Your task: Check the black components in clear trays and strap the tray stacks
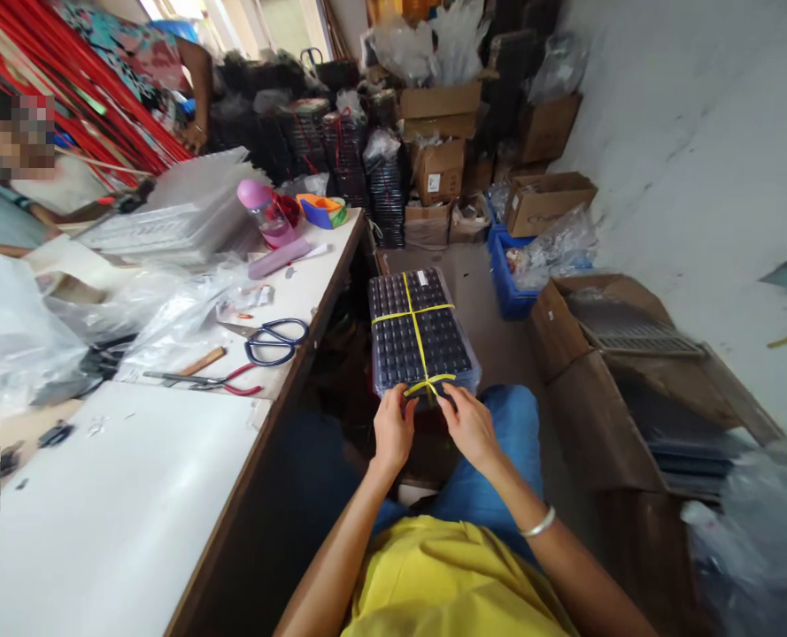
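Note:
A stack of clear plastic trays (393,341) filled with dark pieces is in front of my knees. Yellow strapping ribbon (418,332) crosses over its top, and the ribbon's loose ends meet at the near edge. My left hand (394,427) pinches one end there, at the left of the crossing. On the other side my right hand (467,423) is closed on the ribbon too, a short way from the left. A small white label (423,278) lies at the far end of the top tray. The fingertips partly hide the ribbon's knot area.
To the left stands a white table (134,495) with scissors (270,341), red-handled pliers (213,382) and a pink bottle (266,212). Cardboard boxes (605,416) line the right wall, near a blue crate (516,296). Other people are at the far left.

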A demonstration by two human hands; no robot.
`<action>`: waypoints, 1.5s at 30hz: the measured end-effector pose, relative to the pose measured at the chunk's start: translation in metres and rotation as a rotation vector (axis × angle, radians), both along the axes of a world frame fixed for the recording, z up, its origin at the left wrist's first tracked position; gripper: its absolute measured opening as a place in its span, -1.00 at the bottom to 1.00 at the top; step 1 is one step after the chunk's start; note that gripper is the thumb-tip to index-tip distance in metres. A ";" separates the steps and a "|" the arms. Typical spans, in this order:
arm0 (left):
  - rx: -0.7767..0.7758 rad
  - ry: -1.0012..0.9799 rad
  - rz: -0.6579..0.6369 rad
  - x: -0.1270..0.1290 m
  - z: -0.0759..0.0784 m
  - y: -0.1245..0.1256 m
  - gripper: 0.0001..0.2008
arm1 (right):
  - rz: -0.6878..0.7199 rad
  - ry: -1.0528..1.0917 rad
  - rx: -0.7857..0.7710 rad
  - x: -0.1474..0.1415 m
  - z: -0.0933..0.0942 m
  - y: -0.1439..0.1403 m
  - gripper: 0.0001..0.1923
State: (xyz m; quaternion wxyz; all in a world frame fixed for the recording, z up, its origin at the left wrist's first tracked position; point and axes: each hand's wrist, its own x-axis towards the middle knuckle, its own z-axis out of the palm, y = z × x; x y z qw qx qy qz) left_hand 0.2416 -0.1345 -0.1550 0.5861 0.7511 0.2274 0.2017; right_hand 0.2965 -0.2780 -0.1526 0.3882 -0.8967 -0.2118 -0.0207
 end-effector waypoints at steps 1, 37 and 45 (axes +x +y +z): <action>0.043 -0.015 -0.019 0.001 0.001 -0.001 -0.85 | 0.007 -0.002 -0.001 0.003 0.002 0.009 -0.68; 0.438 -0.038 -0.826 0.029 0.058 0.026 -0.57 | 0.059 0.017 -0.129 0.012 0.011 -0.002 -0.92; 0.515 -0.008 -0.711 0.053 0.047 0.001 -0.85 | 0.109 -0.187 -0.037 0.016 0.056 -0.015 -0.72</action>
